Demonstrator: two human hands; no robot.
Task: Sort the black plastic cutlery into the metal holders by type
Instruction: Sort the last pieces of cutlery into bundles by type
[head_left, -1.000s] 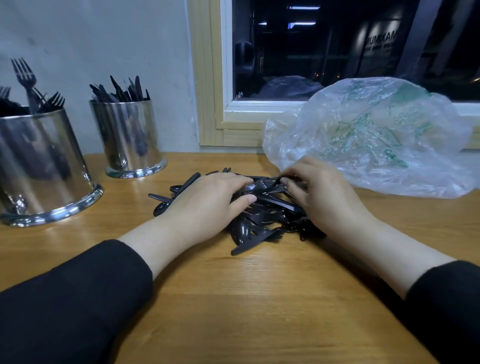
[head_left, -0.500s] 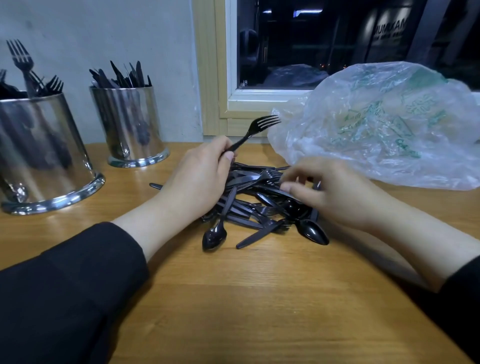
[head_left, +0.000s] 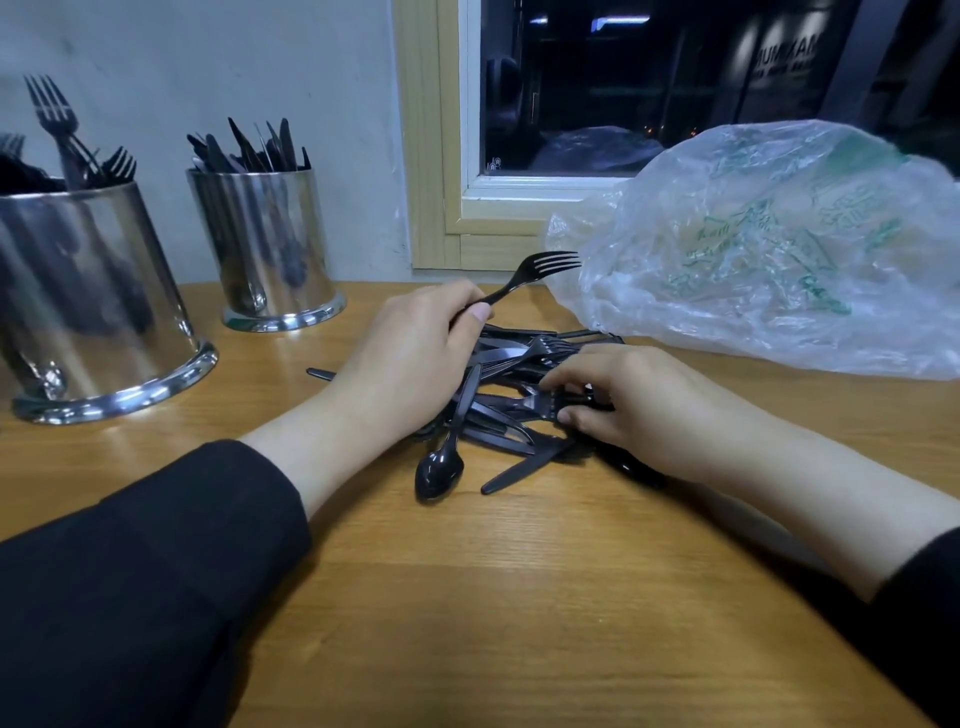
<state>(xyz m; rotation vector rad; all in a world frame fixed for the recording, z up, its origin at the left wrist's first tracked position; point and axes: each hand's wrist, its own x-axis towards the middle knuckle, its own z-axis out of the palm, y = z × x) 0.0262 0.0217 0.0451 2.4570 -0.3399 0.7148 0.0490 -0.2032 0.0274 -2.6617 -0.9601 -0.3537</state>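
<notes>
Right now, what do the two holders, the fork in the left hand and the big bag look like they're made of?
Holders: polished metal, mirror-like reflections, probably steel. Fork, held by the left hand: black plastic, thin with a dull sheen. Bag: thin translucent plastic film, crinkled, faint green print.

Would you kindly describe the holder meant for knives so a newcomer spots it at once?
Start at the wooden window frame. Just left of it, against the wall, stands the smaller metal holder. It holds straight blades, whereas the larger holder nearer the left edge bristles with fork tines.
</notes>
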